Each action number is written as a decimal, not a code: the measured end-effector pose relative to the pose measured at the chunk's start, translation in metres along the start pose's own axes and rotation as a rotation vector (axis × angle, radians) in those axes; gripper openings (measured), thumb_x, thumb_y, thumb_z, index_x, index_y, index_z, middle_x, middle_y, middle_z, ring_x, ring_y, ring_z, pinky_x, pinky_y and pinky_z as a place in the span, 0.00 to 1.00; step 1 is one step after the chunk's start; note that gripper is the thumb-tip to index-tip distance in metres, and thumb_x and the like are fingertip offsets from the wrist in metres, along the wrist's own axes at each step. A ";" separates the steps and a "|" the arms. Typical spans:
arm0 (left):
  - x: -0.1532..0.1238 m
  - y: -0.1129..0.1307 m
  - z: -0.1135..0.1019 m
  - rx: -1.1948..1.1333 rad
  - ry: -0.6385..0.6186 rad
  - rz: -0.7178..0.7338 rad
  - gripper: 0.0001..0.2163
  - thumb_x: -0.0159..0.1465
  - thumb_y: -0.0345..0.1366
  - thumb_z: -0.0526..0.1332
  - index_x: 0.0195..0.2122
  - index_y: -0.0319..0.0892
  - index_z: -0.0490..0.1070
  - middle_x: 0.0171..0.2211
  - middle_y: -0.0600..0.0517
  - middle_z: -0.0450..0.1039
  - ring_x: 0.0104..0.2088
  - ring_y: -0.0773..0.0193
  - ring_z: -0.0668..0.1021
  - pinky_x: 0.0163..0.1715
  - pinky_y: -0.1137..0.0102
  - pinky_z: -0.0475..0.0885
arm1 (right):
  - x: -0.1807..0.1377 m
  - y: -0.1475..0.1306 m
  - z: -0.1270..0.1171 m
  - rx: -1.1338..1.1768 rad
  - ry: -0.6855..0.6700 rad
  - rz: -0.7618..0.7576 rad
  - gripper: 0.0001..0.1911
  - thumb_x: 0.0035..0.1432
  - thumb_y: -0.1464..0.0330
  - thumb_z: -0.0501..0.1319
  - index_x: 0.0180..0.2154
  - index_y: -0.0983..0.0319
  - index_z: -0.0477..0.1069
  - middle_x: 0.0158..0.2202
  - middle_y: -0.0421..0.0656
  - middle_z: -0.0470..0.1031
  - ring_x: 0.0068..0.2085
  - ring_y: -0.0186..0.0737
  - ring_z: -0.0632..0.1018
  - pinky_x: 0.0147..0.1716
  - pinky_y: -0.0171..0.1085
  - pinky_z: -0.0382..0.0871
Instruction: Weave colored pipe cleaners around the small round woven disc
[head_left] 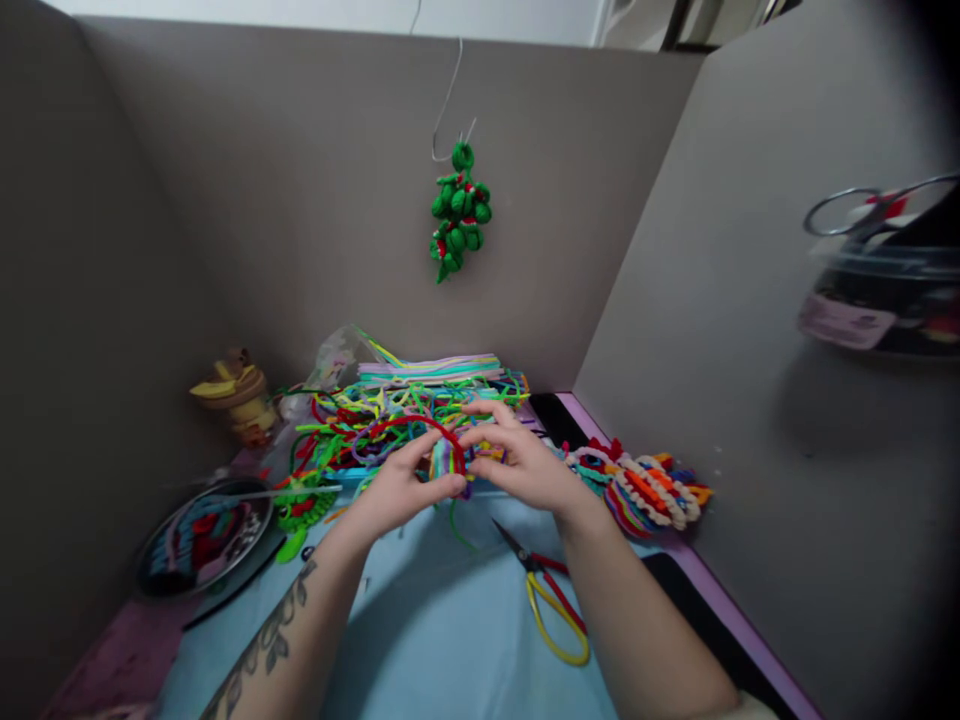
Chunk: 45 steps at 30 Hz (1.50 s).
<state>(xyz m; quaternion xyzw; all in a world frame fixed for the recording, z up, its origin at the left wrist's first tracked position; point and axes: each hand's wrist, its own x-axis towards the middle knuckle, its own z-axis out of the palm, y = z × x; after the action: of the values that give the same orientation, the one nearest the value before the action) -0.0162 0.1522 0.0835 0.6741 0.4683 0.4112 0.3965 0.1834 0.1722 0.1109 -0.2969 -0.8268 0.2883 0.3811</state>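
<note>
Between the thumb and fingers of my left hand (401, 488) is a small bundle of pipe cleaners (442, 456) striped in rainbow colours. A red pipe cleaner (420, 419) arcs over it and runs down its right side. My right hand (521, 462) is at that side, its fingertips closing on the red strand while its index finger stays raised. The exact pinch is partly hidden. Below the hands, scissors (551, 600) with one red and one yellow handle lie on the blue cloth (442, 640), blades partly open.
Loose coloured pipe cleaners (405, 400) are heaped behind my hands. A round tray (206, 535) and a green fuzzy piece (300, 510) are at left. Braided colourful pieces (652, 490) lie at right. A green ornament (459, 215) hangs on the back panel; a clear holder (885, 290) is on the right wall.
</note>
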 end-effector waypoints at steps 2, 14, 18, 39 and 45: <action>-0.001 -0.002 -0.003 -0.040 -0.048 0.015 0.25 0.50 0.40 0.69 0.51 0.45 0.73 0.39 0.51 0.76 0.32 0.61 0.74 0.32 0.71 0.71 | 0.000 0.000 -0.002 0.031 -0.062 -0.006 0.10 0.53 0.73 0.64 0.38 0.57 0.75 0.58 0.46 0.61 0.63 0.49 0.60 0.59 0.50 0.55; -0.001 0.003 -0.002 -0.048 0.025 -0.005 0.28 0.48 0.38 0.71 0.52 0.46 0.72 0.45 0.49 0.76 0.49 0.49 0.73 0.44 0.66 0.70 | 0.007 0.006 0.020 0.156 0.135 0.053 0.03 0.50 0.74 0.65 0.29 0.61 0.72 0.51 0.45 0.66 0.56 0.43 0.68 0.56 0.42 0.59; -0.002 0.003 0.000 -0.064 0.068 0.017 0.27 0.48 0.39 0.71 0.51 0.48 0.73 0.48 0.49 0.75 0.53 0.47 0.71 0.49 0.62 0.69 | 0.008 0.015 0.022 0.206 0.212 0.082 0.02 0.50 0.71 0.65 0.29 0.60 0.73 0.48 0.44 0.67 0.52 0.41 0.70 0.55 0.42 0.61; -0.001 -0.003 0.015 0.036 0.186 0.091 0.29 0.50 0.41 0.70 0.54 0.47 0.69 0.55 0.45 0.68 0.56 0.48 0.69 0.58 0.57 0.60 | 0.011 0.007 0.040 0.652 0.353 0.380 0.19 0.47 0.65 0.64 0.39 0.58 0.58 0.21 0.29 0.66 0.22 0.30 0.67 0.25 0.31 0.59; 0.001 -0.005 0.016 0.037 0.222 0.110 0.26 0.48 0.39 0.72 0.49 0.47 0.72 0.51 0.46 0.70 0.54 0.49 0.70 0.56 0.57 0.62 | 0.010 0.009 0.042 0.675 0.345 0.400 0.18 0.47 0.64 0.64 0.37 0.58 0.58 0.18 0.28 0.63 0.20 0.30 0.65 0.23 0.30 0.57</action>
<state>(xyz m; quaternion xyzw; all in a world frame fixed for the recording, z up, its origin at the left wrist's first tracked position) -0.0030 0.1522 0.0736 0.6562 0.4792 0.4957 0.3068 0.1466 0.1748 0.0868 -0.3536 -0.5364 0.5572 0.5261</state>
